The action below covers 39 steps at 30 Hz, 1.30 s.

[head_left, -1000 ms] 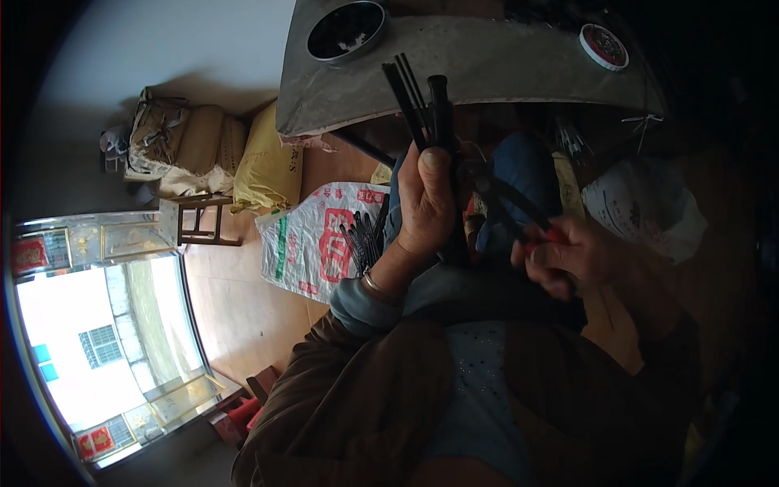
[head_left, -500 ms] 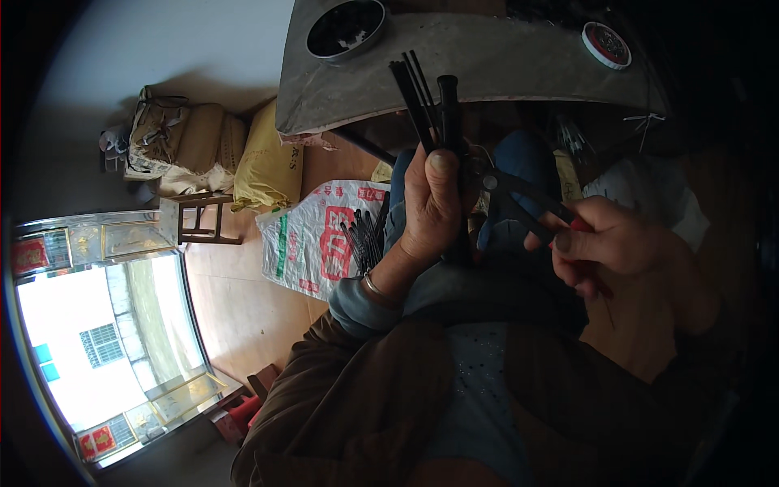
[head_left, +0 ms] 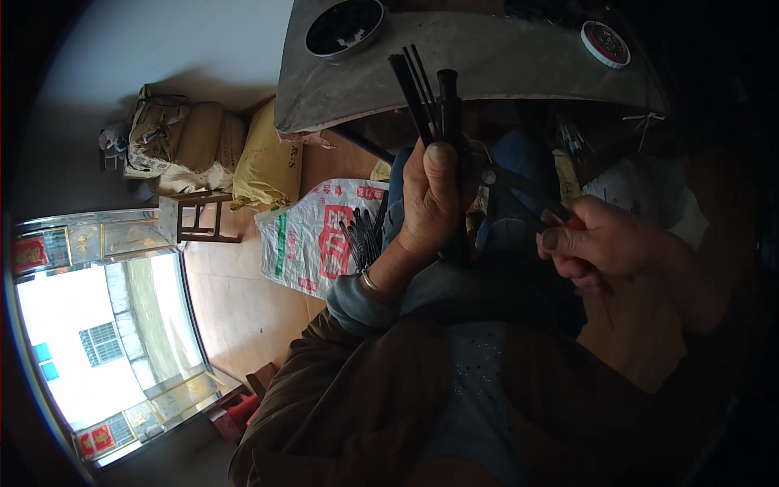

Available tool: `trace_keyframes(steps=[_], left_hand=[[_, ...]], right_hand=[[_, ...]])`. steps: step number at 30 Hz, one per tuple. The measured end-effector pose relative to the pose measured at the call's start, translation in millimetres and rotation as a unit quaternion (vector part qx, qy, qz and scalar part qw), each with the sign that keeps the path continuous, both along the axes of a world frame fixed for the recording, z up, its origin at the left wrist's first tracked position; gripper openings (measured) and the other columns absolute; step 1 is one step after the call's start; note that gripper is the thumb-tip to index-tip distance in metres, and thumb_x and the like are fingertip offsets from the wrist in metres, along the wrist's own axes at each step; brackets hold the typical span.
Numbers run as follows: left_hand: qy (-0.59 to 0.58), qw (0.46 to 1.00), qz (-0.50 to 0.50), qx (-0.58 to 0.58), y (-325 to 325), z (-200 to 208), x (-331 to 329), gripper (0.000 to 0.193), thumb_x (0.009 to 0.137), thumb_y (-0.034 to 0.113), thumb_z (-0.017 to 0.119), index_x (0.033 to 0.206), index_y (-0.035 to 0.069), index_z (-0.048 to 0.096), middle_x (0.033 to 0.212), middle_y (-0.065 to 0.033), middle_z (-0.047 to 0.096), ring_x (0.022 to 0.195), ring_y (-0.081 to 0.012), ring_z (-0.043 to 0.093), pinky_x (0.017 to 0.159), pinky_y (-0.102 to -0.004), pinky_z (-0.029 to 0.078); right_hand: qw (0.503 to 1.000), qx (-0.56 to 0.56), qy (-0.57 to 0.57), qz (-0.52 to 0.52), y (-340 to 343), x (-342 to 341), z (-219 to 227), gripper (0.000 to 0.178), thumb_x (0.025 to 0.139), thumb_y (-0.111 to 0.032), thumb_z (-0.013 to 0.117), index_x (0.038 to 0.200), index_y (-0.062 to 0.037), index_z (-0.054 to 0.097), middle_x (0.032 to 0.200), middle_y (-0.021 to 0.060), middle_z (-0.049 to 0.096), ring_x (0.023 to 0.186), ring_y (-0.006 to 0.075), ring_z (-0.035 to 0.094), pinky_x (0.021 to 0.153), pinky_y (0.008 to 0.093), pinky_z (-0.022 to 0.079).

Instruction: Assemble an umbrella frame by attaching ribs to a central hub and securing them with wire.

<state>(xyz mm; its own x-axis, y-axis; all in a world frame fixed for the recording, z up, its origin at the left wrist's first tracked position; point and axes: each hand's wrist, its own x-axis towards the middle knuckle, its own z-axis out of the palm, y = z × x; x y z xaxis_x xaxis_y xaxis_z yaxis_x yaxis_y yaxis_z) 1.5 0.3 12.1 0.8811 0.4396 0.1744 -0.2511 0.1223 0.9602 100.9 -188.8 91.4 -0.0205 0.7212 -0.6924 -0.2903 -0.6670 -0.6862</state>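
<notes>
My left hand [head_left: 434,195] is closed upright around a few thin black sticks [head_left: 414,93] and a thicker black rod [head_left: 448,101] with a flared knob at its top. In my right hand [head_left: 604,239] is a pair of pincers [head_left: 519,188] with dark arms and red-covered grips, the fingers wrapped round the handles. The pincers' jaws meet the far side of the thick rod, beside my left fingers. What lies between the jaws is too dark to make out.
Ahead stands a grey table [head_left: 471,49] with a bowl of black bits [head_left: 345,28] and a round white-rimmed lid [head_left: 606,44]. On the floor at left lie a printed white sack [head_left: 304,235] with black sticks [head_left: 365,235] on it, a wooden stool [head_left: 199,217] and a yellow sack [head_left: 268,162].
My right hand has squeezed the pincers' handles closer together, its fingers curling in tighter. My left hand keeps its hold, with the sticks raised very slightly.
</notes>
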Motion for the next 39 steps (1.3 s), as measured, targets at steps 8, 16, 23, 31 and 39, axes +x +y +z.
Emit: trace_keyframes(steps=[8, 16, 23, 31, 39], left_hand=[[-0.005, 0.997, 0.038, 0.065, -1.7, -5.7, 3.4, 0.051, 0.095, 0.052, 0.034, 0.094, 0.005, 0.053, 0.054, 0.0016, 0.047, 0.041, -0.0051, 0.041, 0.039, -0.0186, 0.03], [0.01, 0.999, -0.02, -0.027, 5.0, 2.2, 0.8, 0.049, 0.095, 0.052, 0.035, 0.096, 0.006, 0.051, 0.059, 0.0027, 0.046, 0.044, -0.0038, 0.039, 0.041, -0.0181, 0.03], [0.02, 0.998, -0.058, -0.023, 10.1, -3.5, 0.6, 0.049, 0.096, 0.05, 0.031, 0.099, 0.006, 0.05, 0.064, -0.0002, 0.05, 0.049, -0.006, 0.043, 0.045, -0.0192, 0.035], [0.009, 0.999, -0.031, -0.003, 2.2, 3.3, 5.0, 0.048, 0.096, 0.049, 0.034, 0.103, 0.004, 0.05, 0.062, 0.0024, 0.046, 0.048, -0.0029, 0.039, 0.044, -0.017, 0.031], [0.013, 0.999, 0.018, 0.04, 1.8, -2.5, 6.3, 0.048, 0.098, 0.046, 0.031, 0.114, 0.005, 0.052, 0.068, 0.0008, 0.053, 0.052, -0.0034, 0.041, 0.047, -0.0165, 0.032]], right_hand=[[0.943, -0.046, -0.313, 0.099, 12.5, 1.7, 23.6, 0.024, 0.093, -0.022, 0.053, 0.092, 0.0011, 0.052, 0.058, 0.0027, 0.051, 0.054, 0.0091, 0.054, 0.048, 0.0272, 0.042], [0.81, 0.136, -0.57, 0.014, -2.5, -3.9, -21.9, 0.023, 0.085, -0.01, 0.06, 0.102, -0.0019, 0.047, 0.074, 0.0137, 0.06, 0.067, 0.0257, 0.063, 0.056, 0.0374, 0.049], [0.649, 0.156, -0.741, -0.075, -5.5, 27.3, 1.1, 0.028, 0.071, 0.005, 0.066, 0.085, -0.0077, 0.044, 0.071, 0.0075, 0.054, 0.064, 0.0227, 0.06, 0.055, 0.0347, 0.048], [0.512, 0.217, -0.83, 0.049, 14.9, 33.5, 25.8, 0.029, 0.066, 0.012, 0.061, 0.078, -0.0088, 0.043, 0.068, 0.0033, 0.049, 0.065, 0.0194, 0.054, 0.061, 0.0343, 0.044], [0.507, 0.184, -0.84, 0.065, 17.9, 20.5, 25.9, 0.029, 0.069, 0.01, 0.061, 0.08, -0.0088, 0.042, 0.068, 0.0039, 0.049, 0.063, 0.0179, 0.054, 0.056, 0.0323, 0.044]])
